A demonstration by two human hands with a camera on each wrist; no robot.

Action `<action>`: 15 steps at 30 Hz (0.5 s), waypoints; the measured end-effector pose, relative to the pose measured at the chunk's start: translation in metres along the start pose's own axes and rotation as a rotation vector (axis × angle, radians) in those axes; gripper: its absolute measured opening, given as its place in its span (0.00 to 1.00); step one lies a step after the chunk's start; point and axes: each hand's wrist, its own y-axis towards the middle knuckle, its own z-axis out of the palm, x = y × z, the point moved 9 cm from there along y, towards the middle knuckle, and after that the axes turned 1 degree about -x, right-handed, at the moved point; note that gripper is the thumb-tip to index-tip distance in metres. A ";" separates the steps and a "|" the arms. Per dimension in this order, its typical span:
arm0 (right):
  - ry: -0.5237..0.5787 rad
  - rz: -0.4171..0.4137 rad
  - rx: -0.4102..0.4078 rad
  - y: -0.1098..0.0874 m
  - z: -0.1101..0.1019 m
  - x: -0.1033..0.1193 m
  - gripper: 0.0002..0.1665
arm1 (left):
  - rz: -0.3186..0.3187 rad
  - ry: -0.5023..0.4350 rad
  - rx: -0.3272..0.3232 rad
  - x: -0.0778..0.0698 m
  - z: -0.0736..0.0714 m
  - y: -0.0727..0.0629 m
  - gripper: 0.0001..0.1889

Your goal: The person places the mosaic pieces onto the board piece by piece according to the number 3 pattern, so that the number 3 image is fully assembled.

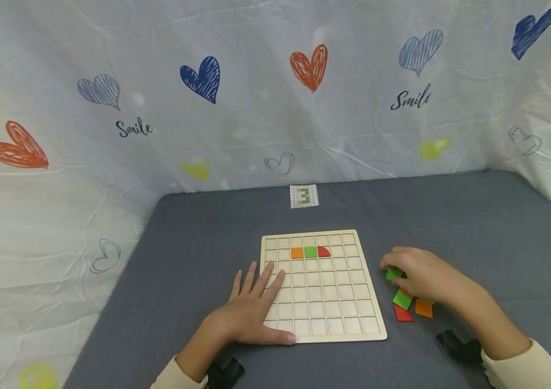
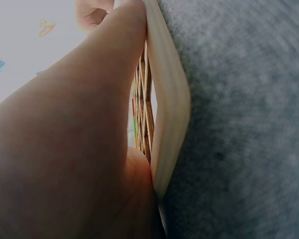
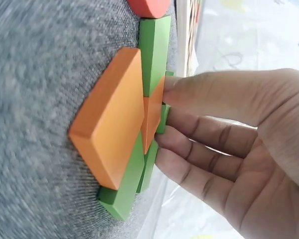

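Note:
My left hand (image 1: 248,319) lies with spread fingers on the left side of a pale wooden grid board (image 1: 334,308), its thumb along the near edge. In the board's second row sit an orange square tile (image 1: 297,253), a green square tile (image 1: 310,252) and a red quarter-round tile (image 1: 323,252), side by side. Right of the board, my right hand (image 1: 426,275) bends over a small pile and pinches a green tile (image 1: 394,273) between thumb and fingers. Beneath and beside it are another green tile (image 1: 402,299), a red tile (image 1: 403,314) and an orange tile (image 3: 112,119).
A small printed pattern card (image 1: 304,196) lies behind the board on the grey cloth-covered table (image 1: 207,243). White sheeting (image 1: 251,108) with hearts and writing hangs around the back and sides. Dark straps (image 1: 459,347) show near both wrists.

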 end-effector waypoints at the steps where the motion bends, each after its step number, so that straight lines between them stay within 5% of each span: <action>1: 0.003 -0.005 -0.005 0.000 -0.001 0.000 0.16 | 0.000 0.000 0.000 0.000 0.000 0.000 0.64; 15: 0.036 -0.040 -0.052 0.004 -0.005 0.004 0.19 | 0.007 0.000 0.001 0.000 0.000 0.000 0.64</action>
